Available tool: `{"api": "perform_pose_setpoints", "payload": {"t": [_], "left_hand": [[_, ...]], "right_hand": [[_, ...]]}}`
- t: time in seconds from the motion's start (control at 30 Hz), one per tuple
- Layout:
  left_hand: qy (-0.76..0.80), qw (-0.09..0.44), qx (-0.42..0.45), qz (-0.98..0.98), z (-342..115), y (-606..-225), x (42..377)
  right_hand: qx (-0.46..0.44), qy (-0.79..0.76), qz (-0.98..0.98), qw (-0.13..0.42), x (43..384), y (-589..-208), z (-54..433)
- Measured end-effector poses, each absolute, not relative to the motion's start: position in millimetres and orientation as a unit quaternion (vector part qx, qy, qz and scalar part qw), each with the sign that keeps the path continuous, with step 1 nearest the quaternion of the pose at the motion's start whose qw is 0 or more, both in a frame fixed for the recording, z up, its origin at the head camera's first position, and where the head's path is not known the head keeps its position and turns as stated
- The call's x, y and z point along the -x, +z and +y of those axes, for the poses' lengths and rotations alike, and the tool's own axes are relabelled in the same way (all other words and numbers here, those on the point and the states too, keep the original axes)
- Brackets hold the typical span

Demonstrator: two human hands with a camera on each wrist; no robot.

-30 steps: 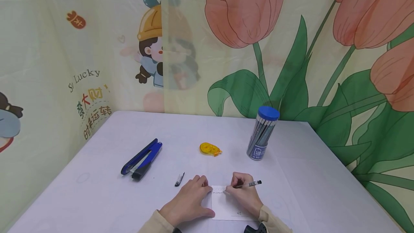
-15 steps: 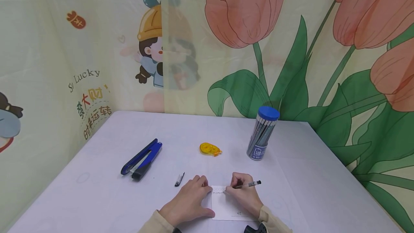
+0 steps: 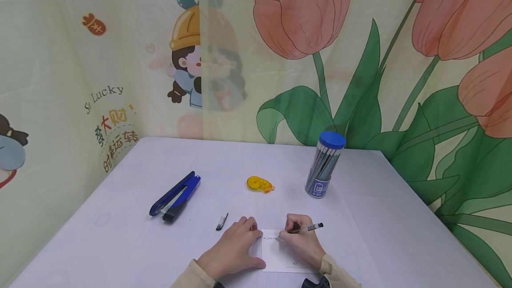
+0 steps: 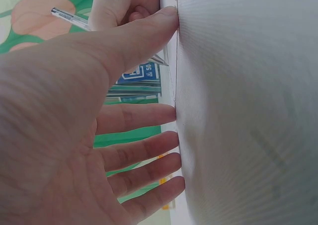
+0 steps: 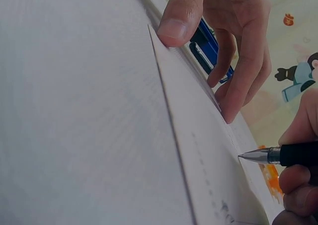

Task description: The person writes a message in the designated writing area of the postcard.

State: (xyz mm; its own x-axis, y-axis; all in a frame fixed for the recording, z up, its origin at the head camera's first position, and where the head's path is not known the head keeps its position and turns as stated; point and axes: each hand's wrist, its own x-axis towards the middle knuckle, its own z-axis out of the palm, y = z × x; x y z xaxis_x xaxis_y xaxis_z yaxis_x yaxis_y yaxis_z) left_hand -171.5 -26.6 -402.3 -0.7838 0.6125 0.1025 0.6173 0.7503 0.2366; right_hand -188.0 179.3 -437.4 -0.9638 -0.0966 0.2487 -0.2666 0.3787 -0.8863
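Observation:
A small white sheet of paper (image 3: 276, 257) lies on the table, with a short row of handwriting near its top and a small printed mark low on its right. My left hand (image 3: 234, 250) rests at its left edge; thumb tip and loosely extended fingertips touch down there. My right hand (image 3: 304, 241) pinches a gel pen (image 3: 314, 227) with a clear barrel and dark end. In the right wrist view, the metal tip of the pen (image 5: 261, 156) meets the sheet. The right hand hides part of the sheet in the head view.
A black-and-clear pen cap (image 3: 221, 222) lies left of the paper. Farther off are a blue stapler (image 3: 176, 197), a yellow correction tape (image 3: 260, 184) and a blue-lidded tub of pencils (image 3: 325, 163). A printed curtain hangs behind the table (image 3: 224, 154).
The right hand and pen make only tiny movements at the top line of writing. The left hand and the paper stay where they were.

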Motion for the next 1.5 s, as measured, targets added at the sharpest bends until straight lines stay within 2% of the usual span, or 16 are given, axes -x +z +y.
{"api": "perform_pose_setpoints", "payload": {"t": [0.4, 1.5], "left_hand": [[-0.133, 0.002, 0.324, -0.937, -26.6, -402.3, 172.0], [-0.136, -0.005, 0.314, -0.939, -25.2, -401.7, 171.6]], "right_hand": [[-0.085, 0.552, -0.825, 0.085, 186.8, -435.0, 177.3], [-0.109, 0.552, -0.822, 0.085, 185.8, -434.6, 178.5]]}}
